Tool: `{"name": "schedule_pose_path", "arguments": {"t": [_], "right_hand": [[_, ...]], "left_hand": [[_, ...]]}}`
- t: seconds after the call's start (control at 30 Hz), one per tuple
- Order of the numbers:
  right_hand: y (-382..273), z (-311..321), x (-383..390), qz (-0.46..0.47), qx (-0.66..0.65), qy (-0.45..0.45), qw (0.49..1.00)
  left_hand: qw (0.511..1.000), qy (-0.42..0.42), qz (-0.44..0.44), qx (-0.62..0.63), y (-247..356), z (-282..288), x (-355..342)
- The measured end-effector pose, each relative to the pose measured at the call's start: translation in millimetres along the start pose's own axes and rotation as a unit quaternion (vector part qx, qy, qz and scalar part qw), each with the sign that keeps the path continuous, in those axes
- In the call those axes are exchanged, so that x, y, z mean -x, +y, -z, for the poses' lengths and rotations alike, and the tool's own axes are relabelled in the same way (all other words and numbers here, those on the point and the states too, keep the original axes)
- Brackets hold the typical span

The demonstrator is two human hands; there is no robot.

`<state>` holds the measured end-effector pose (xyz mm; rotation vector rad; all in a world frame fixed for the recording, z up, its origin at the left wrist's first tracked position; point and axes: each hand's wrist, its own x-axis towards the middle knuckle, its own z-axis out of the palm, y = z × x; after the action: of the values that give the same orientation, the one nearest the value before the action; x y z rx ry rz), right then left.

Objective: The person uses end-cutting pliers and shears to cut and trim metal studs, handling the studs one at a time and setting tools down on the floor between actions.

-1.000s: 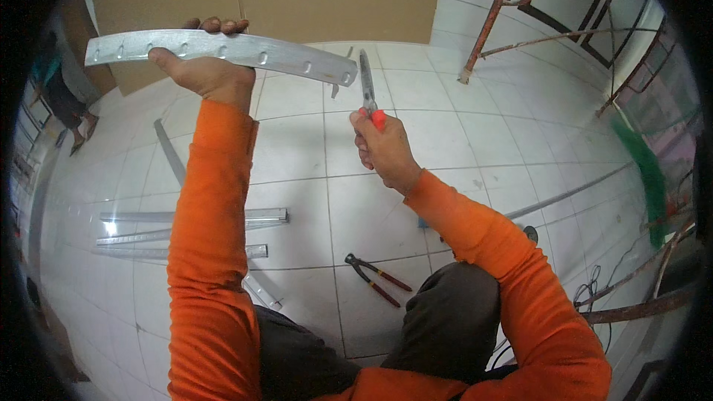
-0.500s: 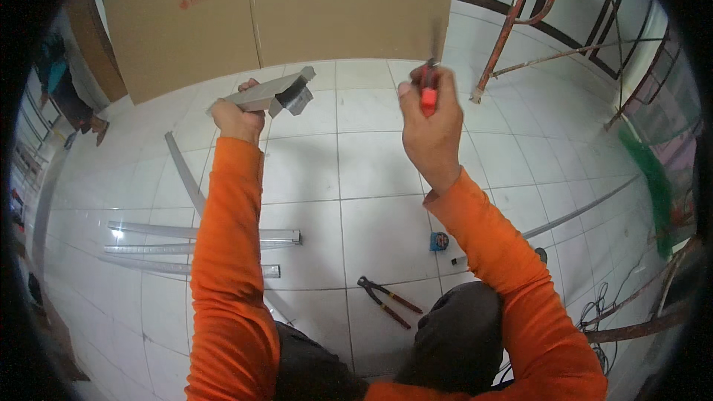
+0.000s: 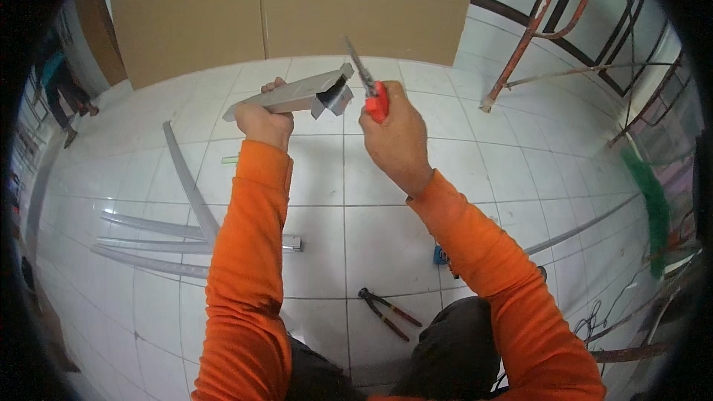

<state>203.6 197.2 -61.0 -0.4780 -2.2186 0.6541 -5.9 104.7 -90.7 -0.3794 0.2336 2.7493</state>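
My left hand [image 3: 264,122] grips a silver metal channel [image 3: 288,95], held above the floor at a slant, its folded, dark-mouthed end pointing right. My right hand [image 3: 394,134] is closed round red-handled metal snips [image 3: 376,100], their blades raised just right of that end, with no contact that I can make out. Black pincers [image 3: 397,313] with long handles lie on the tiles between my arms, by my right knee. A blue tape measure [image 3: 440,255] is partly hidden by my right sleeve.
Several metal strips [image 3: 189,178] lie around my left arm, another [image 3: 564,232] at right. Cardboard sheets [image 3: 371,11] stand at back. A rusty scaffold frame [image 3: 522,33], green netting [image 3: 646,200] and cables [image 3: 594,319] are at right. Another person [image 3: 63,85] is at the far left.
The channel has turned from broadside to a slant, end toward me. My right hand swung up and right, then came back left to beside that end with the snips.
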Motion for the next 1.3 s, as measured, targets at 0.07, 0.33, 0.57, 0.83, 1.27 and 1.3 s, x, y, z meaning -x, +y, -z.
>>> {"name": "schedule_pose_path", "arguments": {"t": [0.07,0.33,0.57,0.83,1.27,1.3], "right_hand": [[-0.4,-4.0,-1.3,-0.033,-0.130,0.112,0.985],[3.9,54.8,5.8,-0.133,-0.151,-0.027,0.979],[-112.2,137.7,-21.6,-0.272,-0.300,0.013,0.914],[-274.0,215.5,-77.9,-0.185,-0.271,-0.037,0.944],[-418.1,363.9,-240.9,-0.079,-0.179,-0.150,0.969],[-400.8,397.6,-234.8,-0.064,-0.134,-0.171,0.974]], "left_hand": [[1.000,0.011,-0.017,0.010,0.6,2.0,-4.9],[0.973,-0.006,-0.217,-0.077,30.9,-38.3,73.1],[0.937,-0.014,-0.329,-0.120,86.4,-198.2,162.9],[0.932,0.043,-0.338,-0.124,128.8,-394.3,270.3],[0.915,-0.132,-0.370,-0.091,172.9,-599.5,331.4],[0.907,-0.168,-0.353,-0.156,156.6,-608.5,334.0]]}}
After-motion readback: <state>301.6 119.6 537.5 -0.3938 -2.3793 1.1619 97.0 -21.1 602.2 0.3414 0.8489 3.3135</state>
